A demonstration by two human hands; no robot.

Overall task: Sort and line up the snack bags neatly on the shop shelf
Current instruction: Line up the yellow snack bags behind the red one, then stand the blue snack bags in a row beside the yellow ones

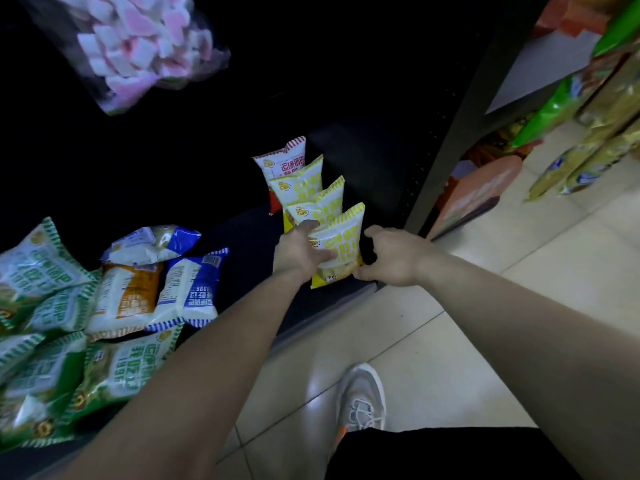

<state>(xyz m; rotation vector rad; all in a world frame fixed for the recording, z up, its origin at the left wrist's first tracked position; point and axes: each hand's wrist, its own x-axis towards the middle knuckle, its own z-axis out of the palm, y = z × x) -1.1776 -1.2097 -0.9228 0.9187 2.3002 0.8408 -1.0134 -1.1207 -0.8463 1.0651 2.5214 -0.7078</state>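
Observation:
A row of snack bags stands upright at the right end of the dark bottom shelf point(249, 237): three yellow-and-white bags with a red-and-white bag point(289, 157) behind them. The front yellow bag point(343, 244) is held between both hands. My left hand point(298, 251) grips its left edge, thumb across the front. My right hand point(391, 256) pinches its lower right corner. To the left lies a loose heap: two blue-and-white bags point(194, 282), an orange bag point(130, 296) and several green bags point(38, 271), all flat and overlapping.
A clear bag of pink and white sweets point(138, 46) hangs out from the shelf above. A black upright post point(446, 150) ends the shelf. More goods stand on the tiled floor at right point(588, 157). My shoe point(363, 396) is close to the shelf base.

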